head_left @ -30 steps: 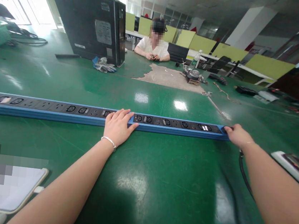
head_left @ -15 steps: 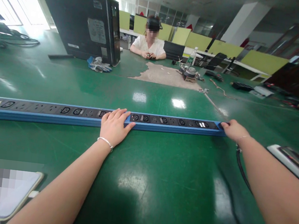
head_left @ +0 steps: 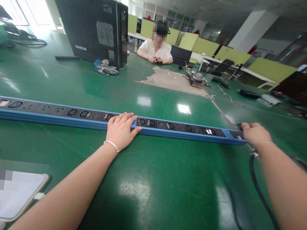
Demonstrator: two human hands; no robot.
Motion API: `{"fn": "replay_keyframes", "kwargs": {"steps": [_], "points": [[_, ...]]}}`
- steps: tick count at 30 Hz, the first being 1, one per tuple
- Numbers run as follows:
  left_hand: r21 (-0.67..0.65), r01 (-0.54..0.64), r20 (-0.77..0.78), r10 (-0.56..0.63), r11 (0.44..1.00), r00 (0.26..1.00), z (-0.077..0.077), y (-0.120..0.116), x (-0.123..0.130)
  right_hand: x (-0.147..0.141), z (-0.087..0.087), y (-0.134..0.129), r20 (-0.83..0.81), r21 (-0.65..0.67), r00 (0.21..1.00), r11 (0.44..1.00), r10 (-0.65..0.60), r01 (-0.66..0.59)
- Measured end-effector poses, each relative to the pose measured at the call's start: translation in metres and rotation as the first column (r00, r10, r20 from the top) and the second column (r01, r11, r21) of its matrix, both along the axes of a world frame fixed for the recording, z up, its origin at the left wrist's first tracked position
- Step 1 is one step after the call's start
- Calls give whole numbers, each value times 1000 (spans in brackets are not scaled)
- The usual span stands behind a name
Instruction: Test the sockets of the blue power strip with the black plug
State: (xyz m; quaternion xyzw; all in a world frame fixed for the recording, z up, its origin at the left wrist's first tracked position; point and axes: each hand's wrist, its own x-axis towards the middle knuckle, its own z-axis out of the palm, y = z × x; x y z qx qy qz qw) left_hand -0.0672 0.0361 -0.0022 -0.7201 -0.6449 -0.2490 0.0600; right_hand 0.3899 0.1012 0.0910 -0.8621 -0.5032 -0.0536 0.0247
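Observation:
A long blue power strip (head_left: 181,134) with a row of black sockets lies across the green table. My left hand (head_left: 120,129) rests on its middle, fingers spread over the top and thumb on the front edge. At the strip's right end, my right hand (head_left: 256,135) is closed around a small black part (head_left: 240,127). A black cable (head_left: 265,205) hangs below that hand and runs toward the bottom right.
A phone (head_left: 19,199) lies at the lower left. Farther back are a black computer case (head_left: 97,27), gloves (head_left: 106,67), a bottle (head_left: 198,63) and a coiled metal device (head_left: 198,78). A person (head_left: 155,50) sits across the table (head_left: 111,91).
My right hand has moved right, off the strip's end, with the black part, uncovering that end. My left hand stays on the strip. The view has shifted slightly.

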Motion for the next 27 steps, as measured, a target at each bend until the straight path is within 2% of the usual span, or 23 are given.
{"fn": "replay_keyframes", "kwargs": {"steps": [2,4,8,11,14,27], "points": [[8,0,-1,0,1000,1000,0,0,0,-2,12,-7,-52,-4,995,997,-81,81],[12,-3,-3,3,1000,1000,0,0,0,-7,15,-15,-146,-36,988,998,-58,53],[11,-2,-5,2,1000,1000,-1,1,0,-22,-2,-22,-144,-92,989,995,27,-40],[10,-5,5,5,1000,1000,0,1,0,-29,-17,-17,-128,-98,991,994,37,-50],[3,-6,4,6,1000,1000,0,0,0,-31,-25,-10,-110,-107,994,994,20,-32],[-23,-14,2,14,1000,1000,3,-1,1,-34,-23,6,-103,-138,995,990,-4,-10]]}}
